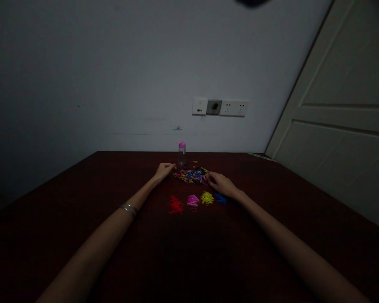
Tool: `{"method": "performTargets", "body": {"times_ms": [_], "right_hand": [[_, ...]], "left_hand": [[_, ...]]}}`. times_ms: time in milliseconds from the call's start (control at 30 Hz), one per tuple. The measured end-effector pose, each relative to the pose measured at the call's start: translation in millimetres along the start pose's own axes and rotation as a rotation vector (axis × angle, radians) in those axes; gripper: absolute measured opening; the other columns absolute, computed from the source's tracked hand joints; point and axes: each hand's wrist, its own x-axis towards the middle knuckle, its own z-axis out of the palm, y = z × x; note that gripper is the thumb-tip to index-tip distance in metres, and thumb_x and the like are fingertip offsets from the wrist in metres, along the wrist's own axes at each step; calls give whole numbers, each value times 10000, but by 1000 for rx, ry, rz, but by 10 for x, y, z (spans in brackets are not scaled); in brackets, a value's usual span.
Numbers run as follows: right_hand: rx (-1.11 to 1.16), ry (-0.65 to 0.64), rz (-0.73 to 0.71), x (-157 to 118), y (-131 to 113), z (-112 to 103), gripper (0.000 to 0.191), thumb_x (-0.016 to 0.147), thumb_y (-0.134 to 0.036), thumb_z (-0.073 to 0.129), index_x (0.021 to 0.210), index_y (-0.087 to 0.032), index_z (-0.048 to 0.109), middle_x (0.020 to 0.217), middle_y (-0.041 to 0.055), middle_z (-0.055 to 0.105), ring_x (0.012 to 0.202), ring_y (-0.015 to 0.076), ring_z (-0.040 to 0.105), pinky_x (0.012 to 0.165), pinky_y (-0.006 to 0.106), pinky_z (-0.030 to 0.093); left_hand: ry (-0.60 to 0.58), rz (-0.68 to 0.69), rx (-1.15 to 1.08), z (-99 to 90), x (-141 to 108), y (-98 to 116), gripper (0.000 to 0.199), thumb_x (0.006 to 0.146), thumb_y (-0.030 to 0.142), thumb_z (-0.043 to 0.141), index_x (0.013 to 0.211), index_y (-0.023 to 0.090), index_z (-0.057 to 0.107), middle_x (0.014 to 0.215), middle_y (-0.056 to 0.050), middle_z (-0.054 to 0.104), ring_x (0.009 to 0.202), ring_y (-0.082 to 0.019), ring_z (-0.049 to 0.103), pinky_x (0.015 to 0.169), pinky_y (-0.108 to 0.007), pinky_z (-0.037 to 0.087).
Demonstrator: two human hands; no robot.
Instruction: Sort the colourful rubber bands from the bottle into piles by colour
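A mixed heap of small coloured rubber bands [191, 175] lies on the dark red-brown table. At its left edge rests my left hand [165, 170], fingers curled together; anything inside them is too small to make out. My right hand [220, 184] is at the heap's right edge, fingertips bent inward and closed, their contents hidden. Closer to me are single-colour piles: red bands [176, 205], pink bands [192, 200], yellow bands [206, 198] and blue bands [220, 199]. The blue pile sits just below my right hand.
Behind the heap stands a clear bottle [182, 156] with a pink cap. One loose band [193, 162] lies to its right. The table [139, 261] meets a wall with sockets [234, 108]; a pale door [344, 113] is on the right. The light is dim.
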Motion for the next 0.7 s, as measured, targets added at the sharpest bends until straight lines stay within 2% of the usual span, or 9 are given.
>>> {"method": "performTargets", "body": {"times_ms": [167, 367, 533, 700], "right_hand": [[50, 7, -2, -21, 31, -63, 152, 781, -156, 450, 893, -204, 540, 890, 44, 611, 749, 144, 542, 620, 218, 355], [179, 40, 6, -89, 260, -279, 173, 745, -170, 476, 904, -195, 537, 788, 23, 608, 708, 133, 539, 652, 231, 389], [410, -88, 82, -136, 495, -439, 188, 684, -202, 520, 866, -160, 545, 735, 24, 604, 649, 127, 530, 593, 226, 404], [489, -296, 174, -200, 618, -613, 224, 616, -187, 557, 836, -146, 564, 721, 31, 614, 622, 127, 537, 587, 242, 412]], "left_hand": [[-10, 4, -5, 1, -21, 16, 397, 710, 457, 499, 729, 91, 652, 379, 67, 318, 372, -49, 262, 413, -196, 176], [-16, 11, 1, -7, -46, 39, 397, 715, 448, 502, 734, 83, 656, 383, 63, 331, 377, -53, 274, 416, -199, 180], [-29, 25, -9, -9, -64, 51, 399, 719, 450, 497, 731, 83, 651, 379, 69, 309, 374, -50, 253, 420, -199, 165], [-30, 40, -13, -11, -8, -14, 411, 703, 468, 507, 709, 82, 649, 385, 64, 328, 378, -54, 271, 422, -201, 177]]}}
